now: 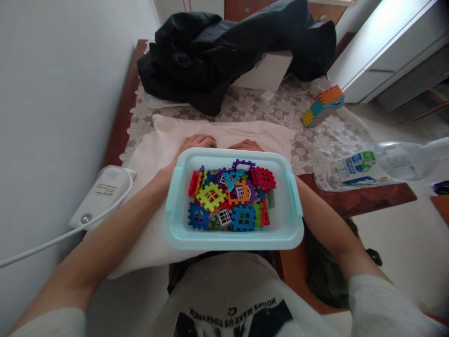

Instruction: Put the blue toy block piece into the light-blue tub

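A light-blue plastic bin [233, 241] stands in front of my body, filled with colourful interlocking building pieces [211, 196], several with window grids. Just beyond the bin's far rim, my left hand [198, 142] is closed with its fingers bent. A small bit of a green building piece [211, 146] shows at its fingertips; the bin hides the rest. Beside it to the right, only the back and knuckles of my right hand [248, 145] appear over the rim. Its fingers and anything in them are hidden. Both forearms pass around the bin's sides.
A pale cushion [140, 224] lies under the bin on a lace-covered table [231, 105]. An assembled block model [322, 106] stands at the right, near a clear plastic bottle [386, 164]. At left are a white device and cable [101, 194]; black fabric [217, 51] covers the back.
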The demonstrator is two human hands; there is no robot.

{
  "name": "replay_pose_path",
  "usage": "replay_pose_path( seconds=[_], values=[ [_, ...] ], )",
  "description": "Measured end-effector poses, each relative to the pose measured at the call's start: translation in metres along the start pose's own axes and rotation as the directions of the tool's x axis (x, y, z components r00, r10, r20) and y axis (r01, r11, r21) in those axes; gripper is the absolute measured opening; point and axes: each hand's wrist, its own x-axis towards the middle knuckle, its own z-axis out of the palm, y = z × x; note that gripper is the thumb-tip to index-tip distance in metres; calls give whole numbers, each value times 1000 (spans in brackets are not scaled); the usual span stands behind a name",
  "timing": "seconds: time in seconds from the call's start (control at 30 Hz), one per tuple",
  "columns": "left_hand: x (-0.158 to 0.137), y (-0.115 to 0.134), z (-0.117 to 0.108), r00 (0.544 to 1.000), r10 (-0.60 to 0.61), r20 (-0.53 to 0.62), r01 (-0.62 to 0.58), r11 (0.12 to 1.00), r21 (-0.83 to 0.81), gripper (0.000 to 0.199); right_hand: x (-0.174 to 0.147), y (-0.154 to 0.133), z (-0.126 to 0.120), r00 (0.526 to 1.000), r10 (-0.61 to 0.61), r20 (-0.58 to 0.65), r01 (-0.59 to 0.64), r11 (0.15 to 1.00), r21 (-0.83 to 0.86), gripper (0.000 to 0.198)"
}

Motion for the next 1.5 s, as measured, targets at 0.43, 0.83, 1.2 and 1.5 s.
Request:
replay_pose_path(
  seconds=[0.43,0.83,1.2,1.5],
  values=[
    [0,-8,-3,997,54,51,-51,997,-57,42,-6,11,-1,984,-176,24,173,924,-340,46],
    [2,-17,4,995,65,76,-65,998,-12,47,-11,-17,1,956,60,-286,-37,996,86,44],
    [-2,-9,-2,993,62,96,-60,998,-20,48,-35,-81,-32,866,-39,-499,235,911,337,48],
    [-7,-9,-1,995,50,81,-51,999,5,46,-37,-67,-50,926,46,-374,-142,962,-233,38]
  ],
)
